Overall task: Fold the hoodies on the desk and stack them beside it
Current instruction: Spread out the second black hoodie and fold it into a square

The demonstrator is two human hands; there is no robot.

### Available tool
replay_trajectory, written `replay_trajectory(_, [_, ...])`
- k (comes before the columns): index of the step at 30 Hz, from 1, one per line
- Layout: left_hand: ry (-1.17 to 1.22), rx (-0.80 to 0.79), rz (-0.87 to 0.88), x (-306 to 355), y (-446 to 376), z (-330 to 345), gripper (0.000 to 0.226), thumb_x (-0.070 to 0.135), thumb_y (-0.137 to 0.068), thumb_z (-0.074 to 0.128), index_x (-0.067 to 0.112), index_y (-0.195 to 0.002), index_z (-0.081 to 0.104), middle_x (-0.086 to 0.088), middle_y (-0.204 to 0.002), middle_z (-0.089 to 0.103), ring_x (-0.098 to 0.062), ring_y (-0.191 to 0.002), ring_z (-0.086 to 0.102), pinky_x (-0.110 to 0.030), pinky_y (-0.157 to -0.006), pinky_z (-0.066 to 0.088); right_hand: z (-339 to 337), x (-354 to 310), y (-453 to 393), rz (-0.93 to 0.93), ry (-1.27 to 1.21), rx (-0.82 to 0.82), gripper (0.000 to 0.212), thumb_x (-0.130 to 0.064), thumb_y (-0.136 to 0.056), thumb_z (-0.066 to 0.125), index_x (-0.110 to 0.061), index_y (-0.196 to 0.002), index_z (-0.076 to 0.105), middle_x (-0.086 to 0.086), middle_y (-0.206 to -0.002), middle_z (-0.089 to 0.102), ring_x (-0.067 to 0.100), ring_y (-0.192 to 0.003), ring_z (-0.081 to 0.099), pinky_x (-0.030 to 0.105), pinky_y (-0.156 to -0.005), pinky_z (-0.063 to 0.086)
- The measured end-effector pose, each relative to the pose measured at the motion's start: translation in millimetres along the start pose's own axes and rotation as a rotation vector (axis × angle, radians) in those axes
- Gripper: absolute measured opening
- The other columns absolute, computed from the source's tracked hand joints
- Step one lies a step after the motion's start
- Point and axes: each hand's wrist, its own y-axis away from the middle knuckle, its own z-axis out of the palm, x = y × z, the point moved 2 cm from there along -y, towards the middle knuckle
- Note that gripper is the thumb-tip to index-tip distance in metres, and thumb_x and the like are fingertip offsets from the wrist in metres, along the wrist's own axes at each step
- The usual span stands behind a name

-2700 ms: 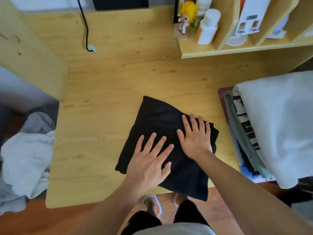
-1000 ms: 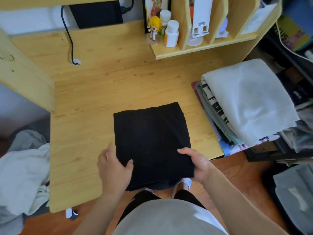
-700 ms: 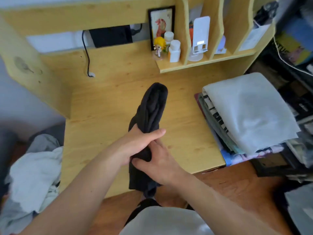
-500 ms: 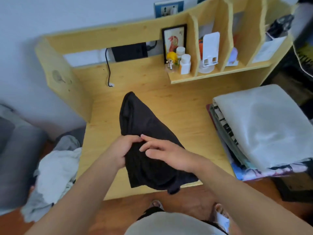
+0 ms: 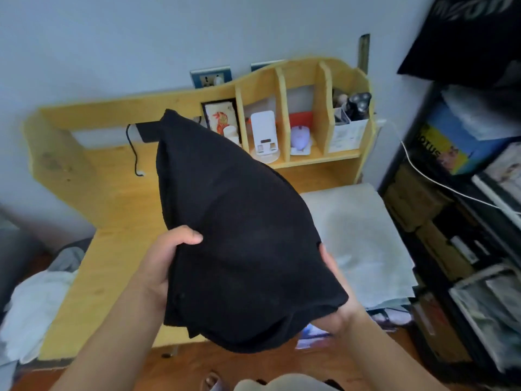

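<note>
Change: the folded black hoodie (image 5: 242, 230), which lay flat on the tabletop (image 5: 112, 249) under two flat palms at the start, is now lifted clear of it and held up in the air in front of the camera; half a second ago it hung lower, nearer the tabletop's front edge.
Left hand (image 5: 163, 266): its grip is clamped on the hoodie's left edge, thumb curled over the top face, the other fingers hidden beneath the cloth.
Right hand (image 5: 335, 294): it grasps the hoodie from under its right lower corner; the fingers are mostly covered by cloth.
Hoodie position: tilted, far end raised toward the shelf unit (image 5: 298, 114), near end sagging over the tabletop's front edge, touching only the hands.
View: the camera has tipped up since the earlier frames, so the wall and the whole shelf unit show.
Count, hoodies in hand: one.
Count, stack: one pile of folded clothes (image 5: 358, 235) at the right end of the tabletop, a pale grey piece on top; the layers under it cannot be counted here.
Count, unfolded heap: one pale heap of clothes (image 5: 36, 303) left of the tabletop, pieces not separable.
Count, hands: two, both on the hoodie.
</note>
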Motion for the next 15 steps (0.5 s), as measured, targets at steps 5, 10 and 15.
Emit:
replay_trajectory(5, [0.073, -0.102, -0.074, -48, -31, 36, 0.072, 0.012, -0.027, 0.089, 0.001, -0.097, 0.08, -0.02, -0.104, 0.074, -0.036, -0.086, 0.074, -0.045, -0.072, 0.063, -50, -82, 47, -0.177, 0.264, 0.032, 0.058, -0.033, -0.055, 0.087, -0.004, -0.104, 0.076, 0.022, -0.1, 0.075, 0.023, -0.078, 0.076, 0.032, -0.072, 0.057])
replay_trajectory(10, [-0.002, -0.068, -0.037, -59, -70, 104, 0.042, 0.003, -0.065, 0.062, 0.005, -0.105, 0.075, -0.014, -0.112, 0.076, -0.029, -0.093, 0.075, -0.039, -0.076, 0.06, -86, -178, 55, -0.436, 0.397, 0.043, 0.065, 0.008, -0.07, 0.042, -0.012, -0.128, 0.062, 0.015, -0.115, 0.071, 0.03, -0.098, 0.07, 0.042, -0.079, 0.057])
replay_trajectory(15, [-0.104, 0.17, -0.24, -151, -124, 128, 0.034, 0.01, -0.087, 0.057, 0.009, -0.119, 0.068, -0.013, -0.112, 0.076, -0.03, -0.098, 0.073, -0.044, -0.089, 0.059, -151, -182, 4, -0.32, 0.533, 0.376, 0.067, 0.006, -0.069, 0.037, -0.022, -0.12, 0.07, 0.017, -0.105, 0.074, 0.036, -0.086, 0.071, 0.036, -0.07, 0.057])
